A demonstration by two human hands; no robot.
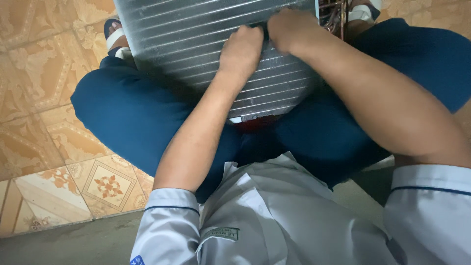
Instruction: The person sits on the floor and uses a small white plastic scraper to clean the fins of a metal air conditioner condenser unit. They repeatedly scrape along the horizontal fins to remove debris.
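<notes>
A silver finned metal coil panel (186,34) leans between my knees, its lower edge near my lap. My left hand (240,51) rests on the fins near the panel's middle, fingers curled down against the metal. My right hand (289,27) presses on the fins just to the right of it, fingers also bent; the two hands nearly touch. Whatever lies under the fingers is hidden. Copper tubing (335,14) shows at the panel's right end.
My legs in dark blue trousers (127,113) flank the panel, with sandalled feet (115,37) at the top. Patterned orange floor tiles (44,98) spread to the left. A grey concrete step (73,243) runs along the bottom.
</notes>
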